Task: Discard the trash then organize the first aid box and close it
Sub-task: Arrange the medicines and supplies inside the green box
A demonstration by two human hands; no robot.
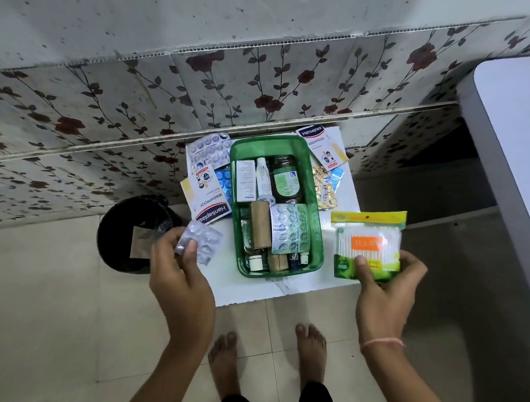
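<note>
An open green first aid box stands on a small white table, filled with bottles, a brown roll, tubes and a pill strip. My left hand grips a silver empty-looking blister strip between the box and a black trash bin at the table's left. My right hand holds a pack of cotton swabs at the box's right side.
Hansaplast plaster boxes lie left and back right of the box. Blister strips lie at back left, a gold strip at right. A flowered tiled wall is behind. A white surface stands at right. My bare feet are below.
</note>
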